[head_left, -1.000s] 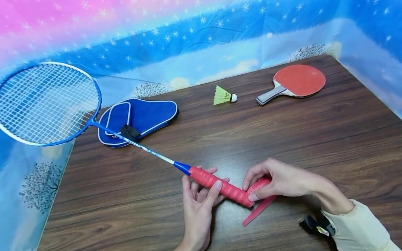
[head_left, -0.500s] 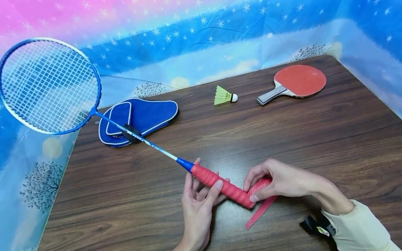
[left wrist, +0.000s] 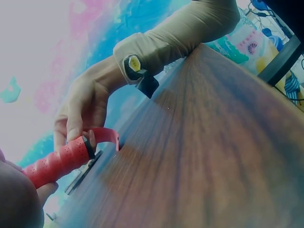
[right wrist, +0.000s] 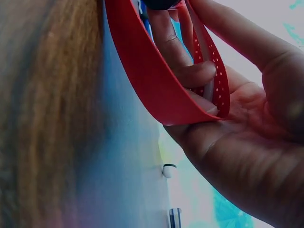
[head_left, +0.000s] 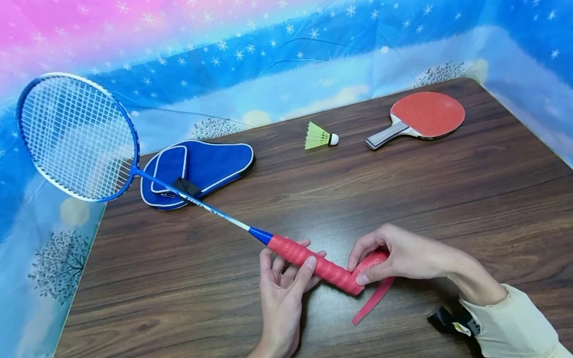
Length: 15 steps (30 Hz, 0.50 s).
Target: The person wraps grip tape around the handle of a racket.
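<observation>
A blue and white badminton racket (head_left: 233,220) slants up to the left, its strung head raised at the far left. Perforated red grip tape (head_left: 295,252) is wound around its handle. My left hand (head_left: 283,298) holds that wrapped handle, thumb on top and fingers beneath. At the butt end my right hand (head_left: 403,254) pinches the loose length of tape (head_left: 373,261), whose tail hangs down below the palm. In the right wrist view the tape (right wrist: 156,85) loops through the fingers. The left wrist view shows the dark butt cap (left wrist: 89,147) of the handle.
A blue zip case (head_left: 219,164) with white piping lies under the racket shaft at the back left. Farther right are a yellow shuttlecock (head_left: 320,136) and a red table tennis bat (head_left: 427,115). A patterned cloth (head_left: 286,49) hangs behind the wooden table (head_left: 447,199).
The racket turns about its shaft in my left hand; its head rises, then lowers and shifts right. The tape's tail swings slightly right. My right hand stays at the butt end.
</observation>
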Motion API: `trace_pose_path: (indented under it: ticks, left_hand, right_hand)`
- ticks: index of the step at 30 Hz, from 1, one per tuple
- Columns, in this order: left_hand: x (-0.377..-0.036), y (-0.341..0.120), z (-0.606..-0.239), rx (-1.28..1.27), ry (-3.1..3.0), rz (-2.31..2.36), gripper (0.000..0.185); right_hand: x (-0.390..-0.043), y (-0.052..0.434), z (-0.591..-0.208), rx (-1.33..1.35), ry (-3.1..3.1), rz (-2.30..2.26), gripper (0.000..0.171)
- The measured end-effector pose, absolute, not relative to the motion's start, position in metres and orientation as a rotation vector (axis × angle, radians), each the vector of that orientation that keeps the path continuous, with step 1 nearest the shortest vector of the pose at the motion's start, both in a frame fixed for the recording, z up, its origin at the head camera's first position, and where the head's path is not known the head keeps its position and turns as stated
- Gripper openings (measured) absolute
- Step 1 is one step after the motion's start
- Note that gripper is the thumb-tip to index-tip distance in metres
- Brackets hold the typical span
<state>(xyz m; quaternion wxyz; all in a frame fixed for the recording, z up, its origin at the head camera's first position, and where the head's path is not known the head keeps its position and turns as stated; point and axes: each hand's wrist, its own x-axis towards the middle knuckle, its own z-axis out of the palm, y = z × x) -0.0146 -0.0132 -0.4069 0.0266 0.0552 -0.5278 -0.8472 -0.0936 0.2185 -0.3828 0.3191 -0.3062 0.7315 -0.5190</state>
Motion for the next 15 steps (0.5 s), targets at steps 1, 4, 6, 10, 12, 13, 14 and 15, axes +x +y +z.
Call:
trace_pose_path:
  ticks: [1, 4, 6, 10, 12, 13, 14, 15]
  left_hand:
    - [-0.0146, -0.0132, -0.407, 0.171, -1.629, -2.618, 0.053]
    - [-0.0147, -0.0129, -0.4076, 0.168, -1.601, -2.626, 0.055]
    - [-0.0148, -0.0126, -0.4084, 0.161, -1.575, -2.633, 0.055]
    - [-0.0153, -0.0119, -0.409, 0.165, -1.543, -2.646, 0.054]
    - [-0.0155, -0.0116, -0.4086, 0.172, -1.535, -2.654, 0.055]
    - [-0.0155, -0.0116, -0.4084, 0.177, -1.533, -2.657, 0.057]
    - [-0.0154, -0.0116, -0.4082, 0.183, -1.533, -2.66, 0.058]
    - [-0.0152, -0.0117, -0.4079, 0.192, -1.536, -2.663, 0.06]
  right_hand:
    - [-0.0936, 0.2182, -0.383, -0.804, 1.934, -1.363, 0.016]
    - [-0.0932, 0.2171, -0.3838, -0.79, 1.942, -1.369, 0.017]
    - [-0.093, 0.2169, -0.3838, -0.786, 1.94, -1.37, 0.017]
    - [-0.094, 0.2191, -0.3823, -0.797, 1.943, -1.356, 0.016]
    - [-0.0947, 0.2202, -0.3817, -0.798, 1.945, -1.349, 0.017]
    - [-0.0949, 0.2204, -0.3817, -0.798, 1.947, -1.345, 0.017]
    - [-0.0949, 0.2204, -0.3818, -0.796, 1.947, -1.342, 0.017]
    - [-0.0948, 0.2203, -0.3819, -0.791, 1.949, -1.339, 0.018]
